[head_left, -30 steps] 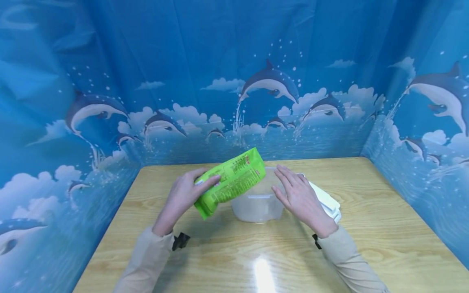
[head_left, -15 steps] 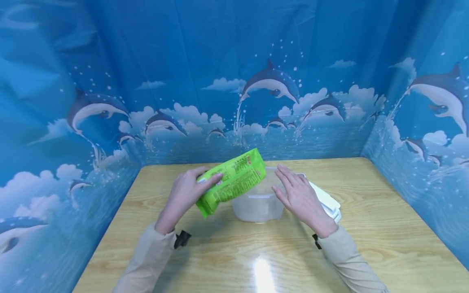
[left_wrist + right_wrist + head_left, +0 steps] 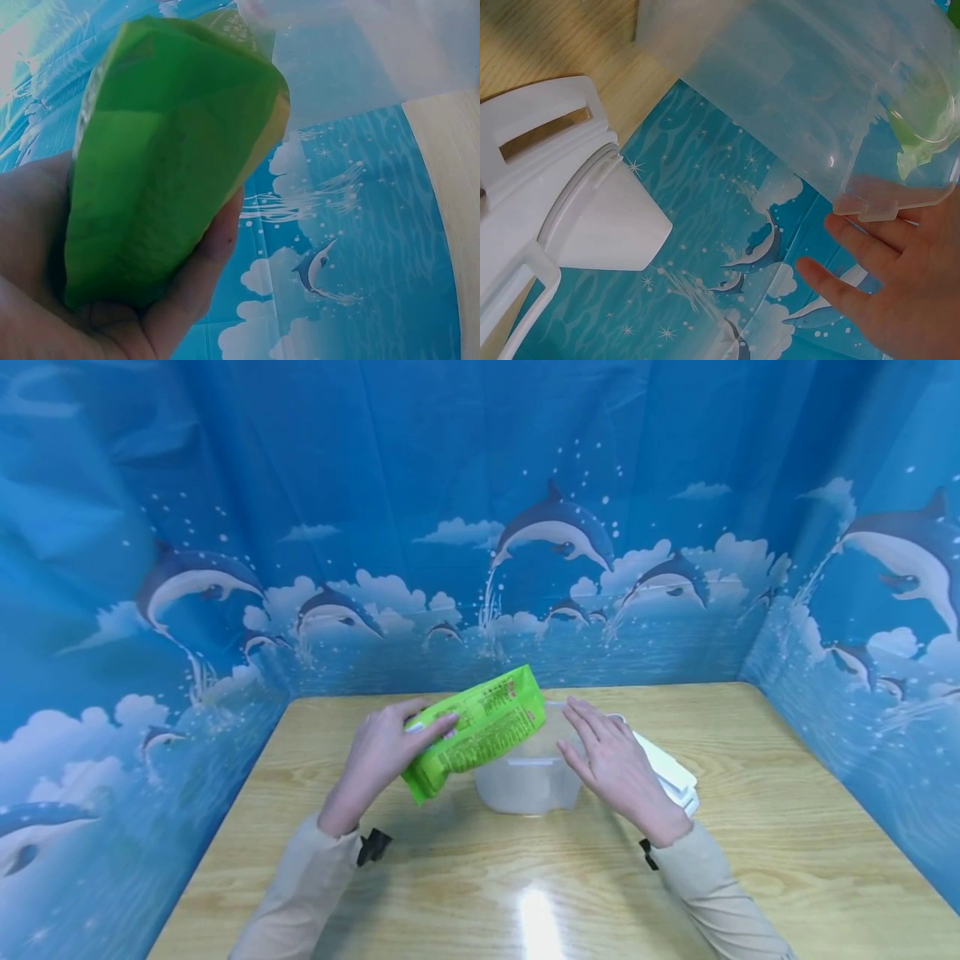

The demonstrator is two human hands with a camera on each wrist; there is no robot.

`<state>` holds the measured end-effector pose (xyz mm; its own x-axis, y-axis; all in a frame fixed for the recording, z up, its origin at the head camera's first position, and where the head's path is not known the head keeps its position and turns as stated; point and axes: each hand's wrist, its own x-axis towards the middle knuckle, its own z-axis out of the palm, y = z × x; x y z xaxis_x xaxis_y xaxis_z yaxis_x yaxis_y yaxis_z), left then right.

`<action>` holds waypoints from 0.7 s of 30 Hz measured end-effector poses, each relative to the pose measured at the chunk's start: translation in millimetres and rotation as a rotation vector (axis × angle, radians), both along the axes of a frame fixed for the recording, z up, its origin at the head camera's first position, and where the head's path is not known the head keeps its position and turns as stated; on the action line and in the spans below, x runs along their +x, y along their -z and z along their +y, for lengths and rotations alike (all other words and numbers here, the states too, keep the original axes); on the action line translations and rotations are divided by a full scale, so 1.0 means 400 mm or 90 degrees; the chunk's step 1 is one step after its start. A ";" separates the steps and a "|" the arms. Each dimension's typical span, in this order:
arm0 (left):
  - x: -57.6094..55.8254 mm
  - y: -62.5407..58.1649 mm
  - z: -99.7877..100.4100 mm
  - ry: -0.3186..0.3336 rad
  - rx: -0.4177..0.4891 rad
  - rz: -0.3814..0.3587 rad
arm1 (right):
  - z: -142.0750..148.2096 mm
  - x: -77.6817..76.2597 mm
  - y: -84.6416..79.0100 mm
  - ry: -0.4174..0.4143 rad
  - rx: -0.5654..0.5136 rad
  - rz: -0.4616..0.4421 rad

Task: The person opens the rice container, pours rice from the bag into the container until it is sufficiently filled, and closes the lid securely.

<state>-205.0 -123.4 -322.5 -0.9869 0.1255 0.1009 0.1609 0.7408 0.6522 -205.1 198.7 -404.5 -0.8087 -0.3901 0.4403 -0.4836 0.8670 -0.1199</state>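
My left hand (image 3: 378, 756) grips a green printed packet (image 3: 480, 727), thumb over the near side and fingers behind. The packet is tilted, with its far right end above a translucent plastic tub (image 3: 525, 789) that stands on the table. In the left wrist view one green end of the packet (image 3: 172, 150) fills the palm. My right hand (image 3: 615, 768) holds its fingers nearly straight at the tub's right side. From the right wrist, the fingertips appear right at the tub's rim (image 3: 877, 214), and green shows through its wall. The packet's far opening and the tub's inside are largely hidden.
A white plastic lid-like piece (image 3: 666, 768) with slotted flaps lies right of the tub, partly behind my right hand. The wood-grain table (image 3: 465, 893) reaches back to a blue dolphin-print curtain (image 3: 420, 485), which also hangs along both sides.
My left hand and the packet have shifted very slightly to the right. My right hand, the tub and the white piece stay where they were.
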 end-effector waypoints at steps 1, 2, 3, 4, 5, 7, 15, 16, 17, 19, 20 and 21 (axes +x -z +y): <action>0.000 -0.001 0.000 -0.001 -0.001 -0.001 | 0.000 0.001 0.000 -0.001 0.000 0.000; 0.000 -0.001 0.000 -0.001 -0.001 -0.002 | -0.001 0.001 0.000 -0.001 -0.001 0.001; 0.000 -0.001 0.000 -0.001 0.000 -0.003 | -0.001 0.001 -0.001 -0.001 -0.001 0.001; 0.000 -0.002 0.000 -0.001 0.000 -0.004 | -0.001 0.002 -0.001 -0.001 -0.002 0.002; 0.000 -0.001 0.000 0.000 0.000 -0.004 | -0.001 0.003 -0.002 -0.002 -0.002 0.003; 0.000 -0.002 0.000 0.000 0.000 -0.006 | -0.001 0.003 -0.002 -0.003 -0.003 0.004; 0.000 -0.006 0.002 0.006 -0.008 -0.001 | -0.001 0.002 0.000 -0.001 -0.005 0.003; 0.001 -0.007 0.002 0.007 -0.008 -0.001 | -0.001 0.002 0.000 0.000 -0.005 0.003; 0.001 -0.008 0.002 0.009 -0.009 -0.001 | -0.001 0.002 0.000 0.001 -0.006 0.002; 0.000 -0.009 0.003 0.012 -0.009 -0.001 | -0.001 0.002 0.001 0.001 -0.005 0.003; 0.000 -0.010 0.003 0.014 -0.010 0.001 | -0.001 0.001 0.001 0.001 -0.005 0.004; 0.000 -0.011 0.004 0.014 -0.010 0.003 | -0.001 0.002 0.001 0.000 -0.006 0.004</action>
